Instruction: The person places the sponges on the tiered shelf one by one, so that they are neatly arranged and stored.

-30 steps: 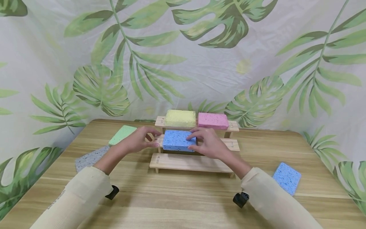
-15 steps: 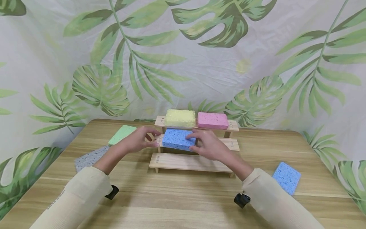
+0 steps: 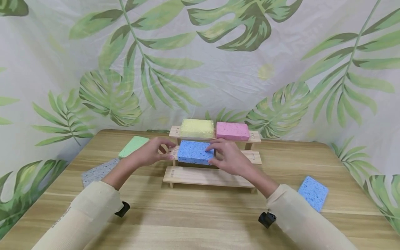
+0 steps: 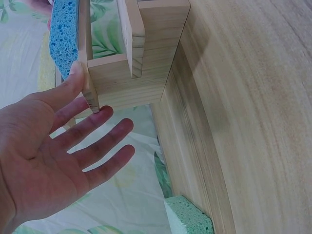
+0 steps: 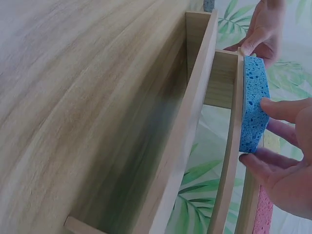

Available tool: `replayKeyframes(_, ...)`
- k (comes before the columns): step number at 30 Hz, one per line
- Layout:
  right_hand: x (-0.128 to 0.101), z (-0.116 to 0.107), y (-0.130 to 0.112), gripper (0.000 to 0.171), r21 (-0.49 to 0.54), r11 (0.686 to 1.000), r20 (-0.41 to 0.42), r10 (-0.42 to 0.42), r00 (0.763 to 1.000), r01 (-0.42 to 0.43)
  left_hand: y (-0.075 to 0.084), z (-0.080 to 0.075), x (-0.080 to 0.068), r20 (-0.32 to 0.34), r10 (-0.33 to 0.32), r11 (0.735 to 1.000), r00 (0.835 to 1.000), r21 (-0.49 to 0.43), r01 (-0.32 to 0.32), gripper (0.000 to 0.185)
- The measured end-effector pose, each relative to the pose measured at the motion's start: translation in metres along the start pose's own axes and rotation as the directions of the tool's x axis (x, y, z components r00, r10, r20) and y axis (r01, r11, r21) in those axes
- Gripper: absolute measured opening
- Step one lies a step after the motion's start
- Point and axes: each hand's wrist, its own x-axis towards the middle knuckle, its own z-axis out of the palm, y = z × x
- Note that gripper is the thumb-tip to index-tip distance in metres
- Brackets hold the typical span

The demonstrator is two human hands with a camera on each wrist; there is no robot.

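A blue sponge (image 3: 195,152) lies flat on the left part of the middle tier of a three-tier wooden stand (image 3: 200,175). My right hand (image 3: 229,158) holds the sponge's right end, thumb at the front and fingers over the top and far side. At the tier's left end, my left hand (image 3: 153,152) pinches the board between thumb and index finger. In the left wrist view its other fingers spread below the board, and the thumb tip is close to the sponge's end. On the top tier sit a yellow sponge (image 3: 197,128) and a pink sponge (image 3: 232,131), side by side.
Left of the stand, a green sponge (image 3: 133,146) and a grey sponge (image 3: 99,171) lie on the wooden table (image 3: 187,218), partly behind my left arm. Another blue sponge (image 3: 313,193) lies at the right. A leaf-patterned cloth (image 3: 225,76) hangs behind the table.
My right fingertips have shifted very slightly rightward on the blue sponge, which has barely moved. The left hand stays at the board's end.
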Motion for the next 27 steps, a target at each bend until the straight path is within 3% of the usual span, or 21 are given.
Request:
replayKeyframes(5,-0.003,0.0,0.0,0.032,-0.017,0.999,0.016,0.049,0.999,-0.049,0.0,0.001,0.001,0.0,-0.01,1.0,1.0,0.005,0.01,0.044)
replayKeyframes(12,0.0,0.001,0.007,0.031,0.06,0.998,0.034,-0.023,0.999,0.021,0.001,0.0,0.0,-0.002,-0.018,1.0,1.0,0.001,0.018,0.043)
replayKeyframes(27,0.008,0.003,0.015,0.032,0.117,0.993,0.003,-0.002,1.0,0.002,0.0,0.001,0.001,-0.01,0.004,1.0,1.0,0.009,-0.003,0.042)
